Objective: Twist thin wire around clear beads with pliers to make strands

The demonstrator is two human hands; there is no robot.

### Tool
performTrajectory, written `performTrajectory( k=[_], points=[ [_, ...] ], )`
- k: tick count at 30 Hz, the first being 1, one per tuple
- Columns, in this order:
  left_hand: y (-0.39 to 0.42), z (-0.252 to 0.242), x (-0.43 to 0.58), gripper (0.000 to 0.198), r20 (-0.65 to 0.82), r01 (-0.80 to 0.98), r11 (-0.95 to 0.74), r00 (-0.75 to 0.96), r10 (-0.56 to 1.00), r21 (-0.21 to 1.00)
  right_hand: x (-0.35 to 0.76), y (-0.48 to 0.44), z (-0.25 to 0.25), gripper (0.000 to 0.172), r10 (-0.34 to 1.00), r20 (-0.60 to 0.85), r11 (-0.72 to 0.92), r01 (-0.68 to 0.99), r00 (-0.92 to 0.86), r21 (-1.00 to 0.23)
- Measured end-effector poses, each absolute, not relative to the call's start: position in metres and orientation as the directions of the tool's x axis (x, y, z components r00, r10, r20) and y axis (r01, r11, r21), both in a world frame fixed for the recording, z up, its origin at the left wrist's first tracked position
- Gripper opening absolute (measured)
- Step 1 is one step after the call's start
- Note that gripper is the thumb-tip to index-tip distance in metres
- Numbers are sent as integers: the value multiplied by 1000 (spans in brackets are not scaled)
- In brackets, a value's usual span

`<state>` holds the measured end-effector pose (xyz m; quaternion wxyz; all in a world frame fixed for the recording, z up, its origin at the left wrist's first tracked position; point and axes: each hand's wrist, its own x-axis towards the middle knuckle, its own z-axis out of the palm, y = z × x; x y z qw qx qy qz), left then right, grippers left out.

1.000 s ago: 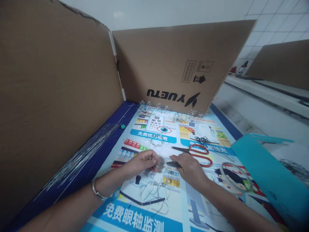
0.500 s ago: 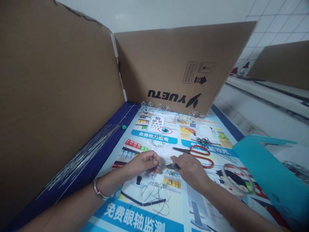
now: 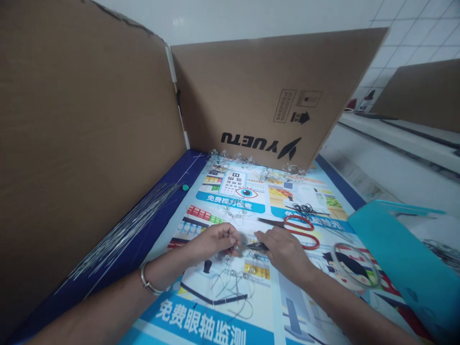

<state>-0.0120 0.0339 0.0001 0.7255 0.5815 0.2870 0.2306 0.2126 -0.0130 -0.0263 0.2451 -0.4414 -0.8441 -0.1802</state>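
Observation:
My left hand point(image 3: 224, 239) is closed in a pinch on a small clear bead point(image 3: 243, 248), which is blurred; any wire on it is too fine to make out. My right hand point(image 3: 283, 249) is wrapped round a pair of pliers point(image 3: 256, 247), whose dark narrow jaws point left and reach to the bead. Their handles are hidden in my palm. Just beyond the right hand lie scissors point(image 3: 302, 232) with red handles, blades toward the left. Beneath the hands, several clear beads with thin wires point(image 3: 233, 275) are spread on the printed sheet point(image 3: 201, 321).
Long straight wires point(image 3: 122, 235) lie in a bundle at the left. Cardboard panels point(image 3: 258, 86) stand at the left and back, with more beaded wires point(image 3: 237, 157) along the back one. On the right are a coil of wire point(image 3: 355, 266) and a turquoise box point(image 3: 402, 268).
The hands hold almost the same pose, with the plier jaws still at the bead. The whole view has shifted very slightly.

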Motion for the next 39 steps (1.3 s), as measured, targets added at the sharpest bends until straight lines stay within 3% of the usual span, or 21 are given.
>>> performTrajectory(
  k=[39],
  points=[
    [34, 1, -13, 18, -174, 52, 199, 725, 666, 979, 212, -13, -27, 31, 657, 550, 545, 829, -516, 128]
  ],
)
